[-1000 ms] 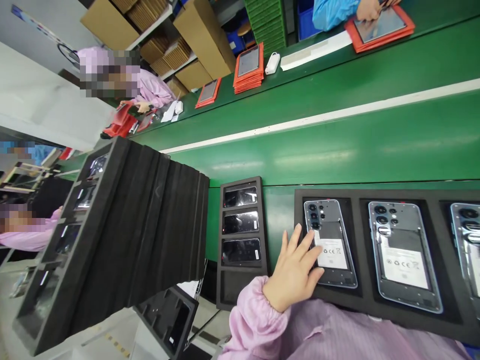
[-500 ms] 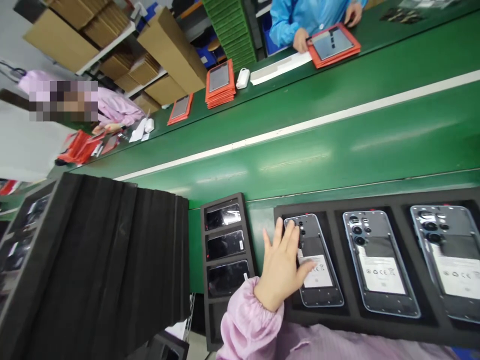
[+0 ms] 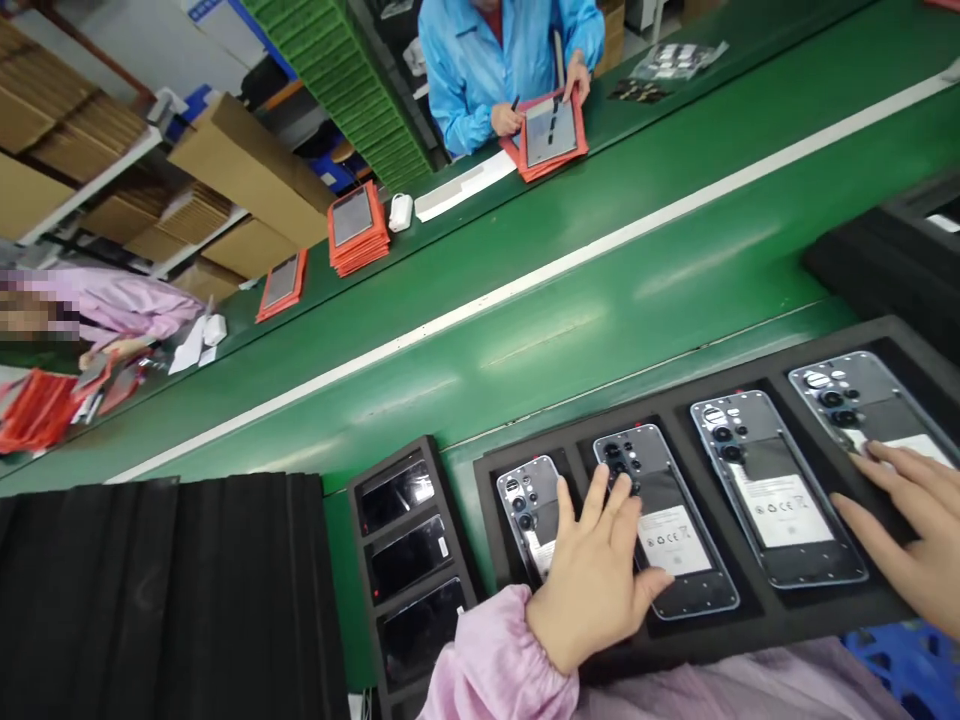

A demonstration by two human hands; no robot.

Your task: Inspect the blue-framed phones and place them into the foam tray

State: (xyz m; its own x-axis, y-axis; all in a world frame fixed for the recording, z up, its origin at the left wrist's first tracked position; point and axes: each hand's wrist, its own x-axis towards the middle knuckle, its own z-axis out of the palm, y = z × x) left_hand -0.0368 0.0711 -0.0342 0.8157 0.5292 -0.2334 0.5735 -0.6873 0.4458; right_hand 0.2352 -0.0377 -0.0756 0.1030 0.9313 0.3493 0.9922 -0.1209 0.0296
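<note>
Several phones lie face down in a black foam tray (image 3: 892,600), each in its own recess. Their backs show camera lenses, a clear frame with screws and a white label. My left hand (image 3: 589,575) rests flat with fingers spread on the second phone (image 3: 667,520) from the left, covering part of its lens area, and it hides the lower part of the leftmost phone (image 3: 517,500). My right hand (image 3: 911,535) has its fingers apart, with the fingertips at the left edge of the rightmost phone (image 3: 862,390). Between my hands lies another phone (image 3: 780,480).
To the left, a narrow foam tray (image 3: 431,440) holds dark-screened phones beside a stack of black foam trays (image 3: 150,590). Beyond the green conveyor belt (image 3: 480,350), a person in blue (image 3: 480,75) handles a tablet-like panel on red sheets. Dark foam (image 3: 885,270) stands right.
The view has swung right, bringing my right hand and the rightmost phone into sight. My left hand has shifted from the leftmost phone onto the second.
</note>
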